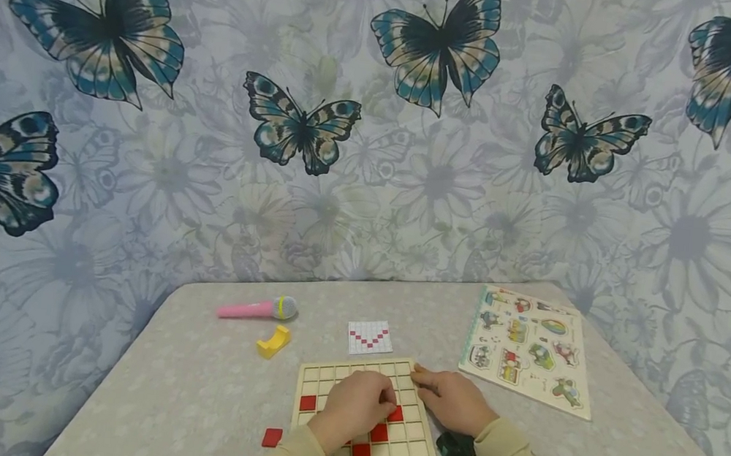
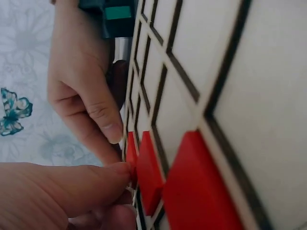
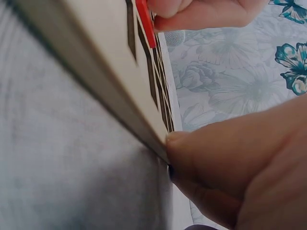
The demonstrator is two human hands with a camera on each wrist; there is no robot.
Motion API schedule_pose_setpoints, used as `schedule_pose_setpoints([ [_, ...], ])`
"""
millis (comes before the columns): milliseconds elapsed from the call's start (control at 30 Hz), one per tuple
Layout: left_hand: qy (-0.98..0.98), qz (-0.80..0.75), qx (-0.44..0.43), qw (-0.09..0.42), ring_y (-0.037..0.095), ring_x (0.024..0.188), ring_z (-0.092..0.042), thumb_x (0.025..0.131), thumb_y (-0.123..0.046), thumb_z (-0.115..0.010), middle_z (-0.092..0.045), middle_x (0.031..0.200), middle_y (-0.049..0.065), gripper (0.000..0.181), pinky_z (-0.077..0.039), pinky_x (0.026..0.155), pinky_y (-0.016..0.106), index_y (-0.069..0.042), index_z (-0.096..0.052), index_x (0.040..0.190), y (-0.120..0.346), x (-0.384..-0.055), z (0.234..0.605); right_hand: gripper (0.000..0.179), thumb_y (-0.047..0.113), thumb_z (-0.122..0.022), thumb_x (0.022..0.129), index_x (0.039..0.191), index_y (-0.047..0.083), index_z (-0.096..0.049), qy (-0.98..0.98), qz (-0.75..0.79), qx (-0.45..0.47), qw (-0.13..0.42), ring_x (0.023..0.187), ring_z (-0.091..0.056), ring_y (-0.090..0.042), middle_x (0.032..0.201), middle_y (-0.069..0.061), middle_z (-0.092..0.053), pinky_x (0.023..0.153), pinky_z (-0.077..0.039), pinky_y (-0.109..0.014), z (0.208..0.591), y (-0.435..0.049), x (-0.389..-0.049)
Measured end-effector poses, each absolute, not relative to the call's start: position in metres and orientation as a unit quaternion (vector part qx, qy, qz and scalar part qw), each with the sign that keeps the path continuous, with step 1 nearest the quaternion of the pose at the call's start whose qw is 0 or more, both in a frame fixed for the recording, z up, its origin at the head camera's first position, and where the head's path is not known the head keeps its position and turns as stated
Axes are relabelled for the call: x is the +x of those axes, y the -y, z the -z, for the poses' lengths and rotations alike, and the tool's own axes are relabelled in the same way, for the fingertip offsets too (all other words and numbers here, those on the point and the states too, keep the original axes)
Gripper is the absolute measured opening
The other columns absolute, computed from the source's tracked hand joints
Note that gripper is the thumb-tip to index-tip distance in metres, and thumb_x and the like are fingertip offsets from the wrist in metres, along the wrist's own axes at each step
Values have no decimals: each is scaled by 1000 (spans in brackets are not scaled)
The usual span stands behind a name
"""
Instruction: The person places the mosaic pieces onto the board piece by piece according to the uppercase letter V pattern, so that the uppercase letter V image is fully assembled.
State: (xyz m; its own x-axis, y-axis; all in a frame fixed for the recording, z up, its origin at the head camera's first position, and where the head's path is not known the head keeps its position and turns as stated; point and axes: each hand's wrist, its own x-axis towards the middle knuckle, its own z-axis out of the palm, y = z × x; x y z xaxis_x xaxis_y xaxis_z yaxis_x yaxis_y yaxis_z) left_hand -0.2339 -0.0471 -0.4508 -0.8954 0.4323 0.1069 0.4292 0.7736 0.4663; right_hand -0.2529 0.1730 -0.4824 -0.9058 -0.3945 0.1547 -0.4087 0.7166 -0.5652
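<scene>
My left hand (image 1: 356, 405) is over the middle of a wooden grid board (image 1: 413, 449), its thumb and fingertips pinching a red square tile (image 1: 396, 413) at one of the squares. In the left wrist view, two more red tiles (image 2: 199, 191) line up in a diagonal nearer the camera. Another red tile (image 1: 308, 402) sits in a square at the board's left side. My right hand (image 1: 454, 400) holds the board's right edge near the far corner, thumb (image 3: 180, 143) at the rim and fingers against the side. The left hand hides part of the grid.
One loose red tile (image 1: 272, 437) lies left of the board. Beyond the board is a small pattern card (image 1: 370, 338). A yellow curved piece (image 1: 273, 342) and a pink toy microphone (image 1: 258, 309) lie at the back left, a picture puzzle board (image 1: 528, 350) at the right.
</scene>
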Motion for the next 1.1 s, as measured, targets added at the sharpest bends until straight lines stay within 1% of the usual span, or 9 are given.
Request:
schedule_pose_setpoints([
  [133,-937,-269,222,-1,1,62,-52,91,-23,-78,-64,76,-18,9,-43,54,27,-27,-73,85,61,-233,449,36,18,-64,102,137,10,-67,929,-304,213,9,132,-59,-37,150,-7,-57,103,-48,-56,482,-171,-253],
  [267,-930,-297,214,12,2,70,-56,93,-31,-76,-67,82,-17,6,-46,59,29,-29,-73,89,96,-226,437,37,19,-63,103,139,11,-66,929,-303,215,3,134,-57,-36,151,-6,-56,105,-47,-55,482,-168,-254],
  [400,-928,-315,197,21,5,75,-58,95,-42,-73,-67,84,-16,13,-47,63,30,-30,-72,90,142,-217,428,37,20,-62,103,140,11,-65,929,-297,221,4,134,-57,-37,151,-5,-56,105,-48,-55,482,-167,-255],
  [500,-924,-340,170,40,8,69,-57,95,-46,-72,-65,82,-10,21,-47,59,30,-26,-71,89,172,-212,432,36,19,-63,102,138,11,-66,933,-287,218,10,131,-59,-37,150,-5,-57,104,-48,-56,483,-169,-256],
  [600,-917,-368,135,72,12,60,-57,95,-43,-72,-63,76,-3,25,-45,53,30,-19,-70,89,197,-209,444,36,19,-63,102,137,11,-67,932,-290,217,9,131,-59,-37,149,-5,-58,104,-48,-55,483,-171,-255],
  [733,-907,-391,106,112,14,55,-56,94,-40,-74,-61,69,-1,26,-43,50,30,-15,-69,89,223,-212,463,36,18,-63,102,137,10,-66,927,-302,223,7,134,-57,-36,148,-6,-58,106,-47,-55,484,-171,-255],
  [833,-899,-407,104,126,14,56,-55,97,-36,-71,-59,67,-2,24,-42,51,28,-13,-70,91,236,-219,472,36,18,-63,102,137,9,-66,925,-305,226,11,134,-57,-37,148,-6,-58,106,-47,-55,485,-171,-256],
  [933,-894,-416,106,132,14,58,-55,99,-34,-69,-59,70,-2,23,-42,52,28,-11,-70,94,244,-224,474,37,19,-63,102,138,10,-66,926,-304,225,10,134,-57,-37,149,-6,-58,106,-47,-55,486,-172,-255],
  [1100,-886,-422,119,154,18,63,-58,96,-32,-73,-64,77,1,23,-46,56,30,-9,-71,95,251,-226,468,37,18,-64,102,138,11,-66,926,-306,220,16,133,-58,-37,149,-6,-58,105,-48,-55,486,-175,-255],
])
